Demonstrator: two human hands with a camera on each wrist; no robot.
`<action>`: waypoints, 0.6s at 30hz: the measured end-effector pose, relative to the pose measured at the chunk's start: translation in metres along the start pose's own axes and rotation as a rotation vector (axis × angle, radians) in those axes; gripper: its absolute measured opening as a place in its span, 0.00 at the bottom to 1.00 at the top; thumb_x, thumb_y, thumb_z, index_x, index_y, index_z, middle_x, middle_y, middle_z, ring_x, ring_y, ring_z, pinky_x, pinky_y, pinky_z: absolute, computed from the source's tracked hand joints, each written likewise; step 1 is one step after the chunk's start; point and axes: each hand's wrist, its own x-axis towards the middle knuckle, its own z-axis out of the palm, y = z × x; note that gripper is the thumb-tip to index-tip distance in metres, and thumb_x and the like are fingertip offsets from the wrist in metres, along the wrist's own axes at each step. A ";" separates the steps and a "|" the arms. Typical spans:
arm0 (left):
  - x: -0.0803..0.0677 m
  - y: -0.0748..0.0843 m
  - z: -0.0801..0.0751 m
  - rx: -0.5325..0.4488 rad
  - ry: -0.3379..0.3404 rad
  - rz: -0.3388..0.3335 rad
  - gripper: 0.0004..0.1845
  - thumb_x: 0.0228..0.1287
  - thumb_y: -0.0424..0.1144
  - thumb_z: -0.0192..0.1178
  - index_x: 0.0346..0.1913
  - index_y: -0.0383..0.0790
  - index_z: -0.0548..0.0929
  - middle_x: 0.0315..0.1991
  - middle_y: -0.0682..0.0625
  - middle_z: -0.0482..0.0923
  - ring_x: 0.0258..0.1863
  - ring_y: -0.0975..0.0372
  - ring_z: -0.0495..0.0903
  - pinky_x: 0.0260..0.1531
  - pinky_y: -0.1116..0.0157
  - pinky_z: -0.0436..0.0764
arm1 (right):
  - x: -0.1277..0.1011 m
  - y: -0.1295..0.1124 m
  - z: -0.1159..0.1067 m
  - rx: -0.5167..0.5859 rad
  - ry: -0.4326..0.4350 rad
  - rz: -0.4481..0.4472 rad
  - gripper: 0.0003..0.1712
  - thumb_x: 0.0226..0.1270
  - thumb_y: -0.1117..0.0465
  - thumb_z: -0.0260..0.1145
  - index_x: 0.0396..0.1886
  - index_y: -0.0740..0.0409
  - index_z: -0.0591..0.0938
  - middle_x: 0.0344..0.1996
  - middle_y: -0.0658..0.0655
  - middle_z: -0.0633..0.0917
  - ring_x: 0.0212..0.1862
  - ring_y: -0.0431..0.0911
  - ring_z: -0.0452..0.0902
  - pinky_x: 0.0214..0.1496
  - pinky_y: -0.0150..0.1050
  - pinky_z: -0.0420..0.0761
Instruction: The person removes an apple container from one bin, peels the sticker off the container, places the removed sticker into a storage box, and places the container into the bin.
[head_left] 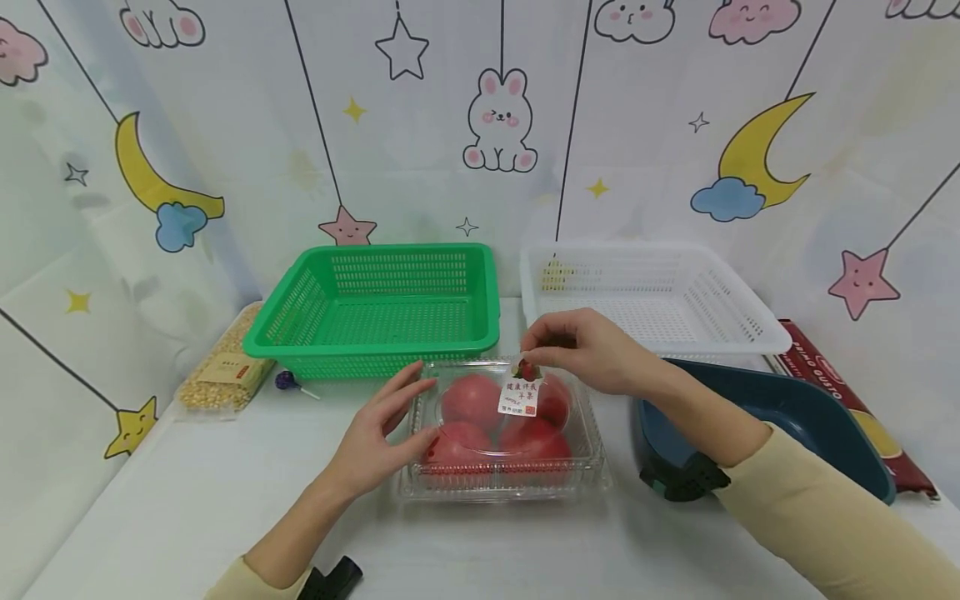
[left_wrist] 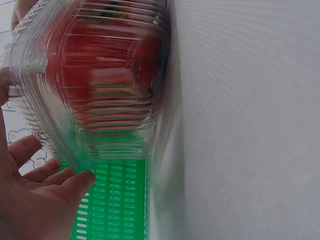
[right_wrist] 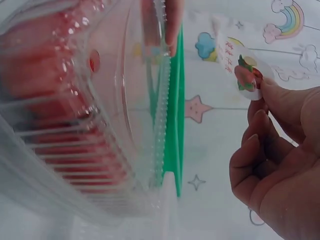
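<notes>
A clear plastic clamshell box [head_left: 510,492] with several red round fruits [head_left: 471,400] inside stands on the white table. My right hand [head_left: 592,350] pinches the top edge of a white label [head_left: 519,398] between thumb and fingertips, above the lid. Red print and a fruit picture mark this label [right_wrist: 246,75], which appears lifted off the lid in the right wrist view. At the box's left side is my left hand [head_left: 378,442], fingers spread and fairly straight, with fingertips against the lid's edge. In the left wrist view the left hand [left_wrist: 45,200] lies beside the ribbed plastic wall.
Behind the box stand a green basket [head_left: 300,346] and a white basket [head_left: 750,337]. A dark blue basin [head_left: 795,417] and a red packet [head_left: 847,400] lie to the right. At left are a bag of yellow kernels [head_left: 225,375] and a purple lollipop [head_left: 286,381].
</notes>
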 end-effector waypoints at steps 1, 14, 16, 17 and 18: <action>0.000 0.000 0.000 -0.001 0.000 -0.001 0.27 0.56 0.27 0.64 0.60 0.29 0.72 0.69 0.38 0.54 0.68 0.48 0.54 0.61 0.57 0.63 | -0.001 0.000 -0.003 -0.006 -0.004 -0.002 0.03 0.65 0.62 0.64 0.37 0.55 0.82 0.30 0.52 0.84 0.35 0.46 0.80 0.43 0.41 0.81; 0.000 0.000 0.000 -0.016 0.000 0.001 0.27 0.56 0.26 0.64 0.60 0.31 0.72 0.69 0.38 0.54 0.68 0.48 0.53 0.61 0.54 0.62 | -0.040 0.022 -0.042 -0.062 0.010 0.106 0.08 0.64 0.56 0.65 0.39 0.54 0.83 0.30 0.51 0.85 0.36 0.48 0.79 0.44 0.37 0.79; 0.000 0.000 0.000 -0.014 0.000 -0.001 0.27 0.56 0.27 0.64 0.60 0.31 0.73 0.69 0.38 0.54 0.68 0.48 0.53 0.61 0.54 0.62 | -0.050 0.028 -0.051 -0.072 0.011 0.121 0.09 0.64 0.56 0.64 0.40 0.54 0.83 0.31 0.51 0.85 0.36 0.48 0.79 0.45 0.37 0.80; 0.000 0.000 0.000 -0.013 0.000 -0.002 0.27 0.56 0.27 0.64 0.60 0.31 0.72 0.69 0.38 0.54 0.68 0.48 0.53 0.61 0.54 0.62 | -0.056 0.032 -0.055 -0.085 0.017 0.130 0.10 0.64 0.55 0.64 0.41 0.55 0.82 0.32 0.51 0.84 0.36 0.47 0.79 0.44 0.36 0.80; 0.000 0.000 -0.001 -0.013 -0.001 -0.002 0.27 0.56 0.27 0.64 0.60 0.31 0.72 0.69 0.38 0.54 0.68 0.48 0.53 0.61 0.54 0.62 | -0.061 0.035 -0.059 -0.097 0.022 0.139 0.09 0.64 0.55 0.64 0.40 0.54 0.82 0.32 0.51 0.84 0.36 0.47 0.79 0.44 0.36 0.80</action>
